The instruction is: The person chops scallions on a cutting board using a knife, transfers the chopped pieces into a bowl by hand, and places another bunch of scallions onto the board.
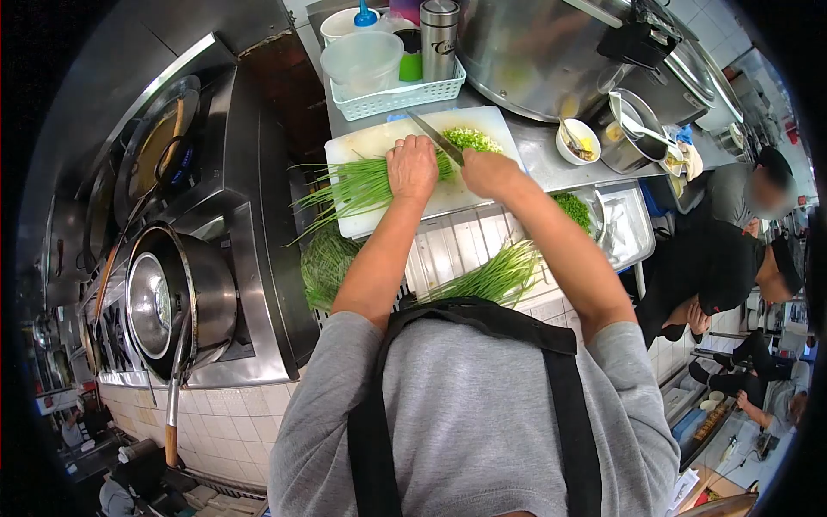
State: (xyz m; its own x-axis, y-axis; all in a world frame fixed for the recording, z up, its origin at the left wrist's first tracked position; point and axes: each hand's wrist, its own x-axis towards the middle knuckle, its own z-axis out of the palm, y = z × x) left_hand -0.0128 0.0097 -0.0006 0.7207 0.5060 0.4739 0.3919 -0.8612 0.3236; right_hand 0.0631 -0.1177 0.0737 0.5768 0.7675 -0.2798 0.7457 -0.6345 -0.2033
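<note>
My left hand (413,166) presses down on a bunch of long, thin green onions (357,185), its fingers curled over the stalks. The bunch lies across a white cutting board (372,142), and its tips hang past the left edge. My right hand (489,175) is wrapped round the handle of a kitchen knife (428,132), whose blade points away from me, up and to the left. Just right of the blade is a heap of chopped green onions (472,139). More uncut green onions (491,274) lie nearer my body on a ridged light tray (431,258).
Behind the board stands a pale blue basket (401,100) with tubs and a steel flask (439,43). A large steel pot (534,60) and a small white bowl (577,141) are at the right. On the left is a stove with a wok (159,146). Co-workers (724,258) are at the right.
</note>
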